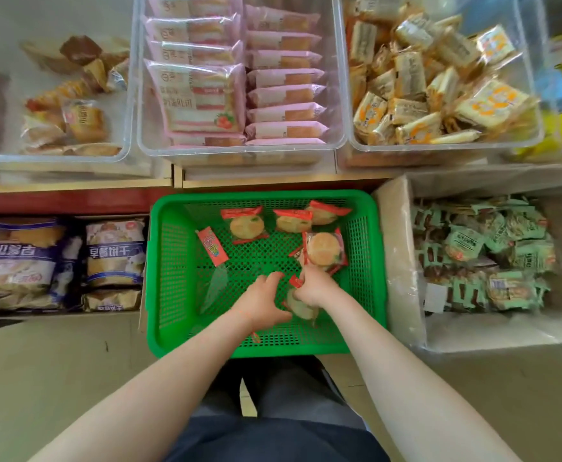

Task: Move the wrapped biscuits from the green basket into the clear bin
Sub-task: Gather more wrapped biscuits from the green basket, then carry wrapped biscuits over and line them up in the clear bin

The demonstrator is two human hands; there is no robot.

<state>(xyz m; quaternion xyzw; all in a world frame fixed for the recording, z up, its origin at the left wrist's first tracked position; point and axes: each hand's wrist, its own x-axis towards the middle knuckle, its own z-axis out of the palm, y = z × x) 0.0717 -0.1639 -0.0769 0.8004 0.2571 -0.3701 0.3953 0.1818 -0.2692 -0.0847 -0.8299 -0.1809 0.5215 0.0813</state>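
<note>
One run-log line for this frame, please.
phase: gathering | right hand: grips wrapped biscuits | left hand: inside green basket, grasp unclear | loose biscuits remain

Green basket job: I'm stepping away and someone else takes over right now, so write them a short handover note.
Right hand: fingers grip a bunch of wrapped biscuits, one sticking up, one below the wrist.
Left hand: down in the green basket beside the right; whether it holds anything cannot be told.
Loose in the basket: three biscuits along the far side and a small red packet.
Done: cannot tell how many are moved.
Left: carry the held bunch to the clear bin, then clear the rest.
</note>
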